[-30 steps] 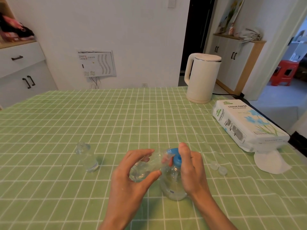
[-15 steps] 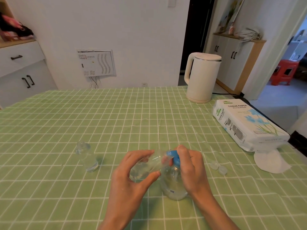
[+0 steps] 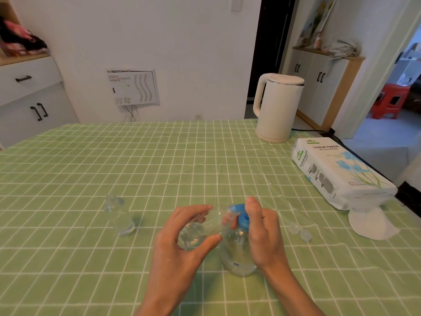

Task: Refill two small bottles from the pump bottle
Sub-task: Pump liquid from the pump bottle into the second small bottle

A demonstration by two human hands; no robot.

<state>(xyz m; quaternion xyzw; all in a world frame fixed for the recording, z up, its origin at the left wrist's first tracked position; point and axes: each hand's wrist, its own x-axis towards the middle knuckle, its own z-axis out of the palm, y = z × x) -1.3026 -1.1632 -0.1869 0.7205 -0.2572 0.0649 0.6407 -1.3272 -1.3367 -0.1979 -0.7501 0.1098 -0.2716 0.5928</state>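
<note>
As left hand [image 3: 180,247] grips one small bottle [image 3: 199,230], right hand [image 3: 263,233] clasps one pump bottle [image 3: 237,258].

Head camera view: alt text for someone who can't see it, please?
A person's left hand holds a small clear bottle tilted toward the blue pump head of a pump bottle gripped by the right hand. A second small bottle stands to the left on the green checked tablecloth.

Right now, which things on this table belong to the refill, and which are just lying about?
In the job: pump bottle, right hand on its blue head; tilted small bottle in the left hand; standing small bottle at left; two loose caps.
Lying about: kettle; tissue pack; loose tissue sheet.
</note>
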